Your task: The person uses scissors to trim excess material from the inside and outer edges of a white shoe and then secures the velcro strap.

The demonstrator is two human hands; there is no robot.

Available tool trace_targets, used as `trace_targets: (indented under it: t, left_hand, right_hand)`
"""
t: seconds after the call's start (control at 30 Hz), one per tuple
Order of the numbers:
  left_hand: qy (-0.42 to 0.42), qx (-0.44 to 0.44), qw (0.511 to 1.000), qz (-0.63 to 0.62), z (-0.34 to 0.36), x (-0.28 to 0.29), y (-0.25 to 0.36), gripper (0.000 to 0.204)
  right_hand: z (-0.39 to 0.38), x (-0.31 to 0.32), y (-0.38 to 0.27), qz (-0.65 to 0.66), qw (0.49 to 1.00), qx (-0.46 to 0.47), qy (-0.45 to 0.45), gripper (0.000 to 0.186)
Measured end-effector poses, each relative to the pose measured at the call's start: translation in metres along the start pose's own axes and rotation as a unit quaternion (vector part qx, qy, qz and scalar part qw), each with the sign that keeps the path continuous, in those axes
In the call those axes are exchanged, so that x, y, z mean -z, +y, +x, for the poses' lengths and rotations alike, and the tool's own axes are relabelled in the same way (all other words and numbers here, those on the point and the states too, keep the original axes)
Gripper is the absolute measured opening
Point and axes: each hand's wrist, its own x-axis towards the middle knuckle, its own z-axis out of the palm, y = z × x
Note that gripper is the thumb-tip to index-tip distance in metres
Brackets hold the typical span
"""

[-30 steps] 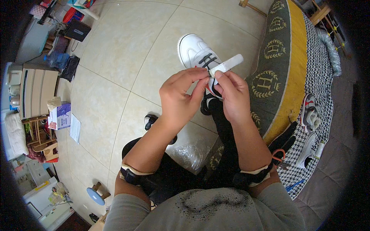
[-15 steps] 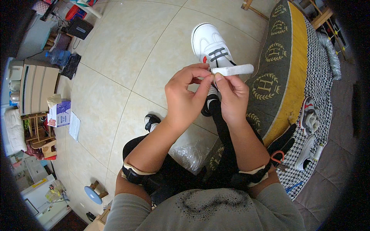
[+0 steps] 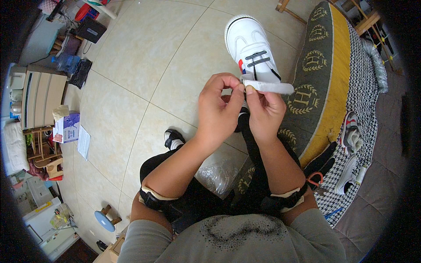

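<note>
A white sneaker (image 3: 248, 38) points away from me, just beyond my fingers, with dark grey laces and a red and blue mark on its left side. Across its near end runs a white strap (image 3: 274, 87), its rounded free end sticking out to the right. My left hand (image 3: 220, 105) is closed in a pinch at the strap's left end. Right beside it, my right hand (image 3: 264, 111) pinches the same strap between thumb and fingers. The fingers hide the sneaker's heel and where the strap joins it.
A long dark green and yellow cushion (image 3: 313, 96) lies to the right. Beyond it, several shoes (image 3: 351, 136) rest on a houndstooth cloth. Clear plastic wrap (image 3: 219, 177) lies near my legs. Leftward are a small blue stool (image 3: 105, 220) and a purple and white box (image 3: 68, 127).
The sneaker has shifted up and to the right in the picture. Both hands have moved slightly right with the strap, keeping their pinch on it.
</note>
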Motion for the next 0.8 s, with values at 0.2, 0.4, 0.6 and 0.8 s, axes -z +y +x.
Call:
trace_targets:
  t: [0.2,0.4,0.6,0.8]
  left_hand:
    - [-0.050,0.030,0.998,-0.036,-0.002,0.002,0.000,0.010]
    - [-0.072,0.038,0.994,-0.072,0.000,0.004,-0.001,0.013]
    - [-0.068,0.022,0.997,-0.043,0.002,0.006,0.001,0.013]
    - [0.011,-0.156,0.971,0.180,0.003,0.006,0.011,0.007]
  right_hand:
    - [-0.001,-0.004,-0.004,0.180,0.973,-0.144,-0.005,0.010]
    - [0.000,0.001,-0.003,0.252,0.948,-0.193,-0.025,0.012]
    - [0.001,0.000,-0.006,0.282,0.938,-0.202,-0.010,0.010]
    - [0.001,0.002,-0.005,0.233,0.957,-0.172,-0.002,0.006]
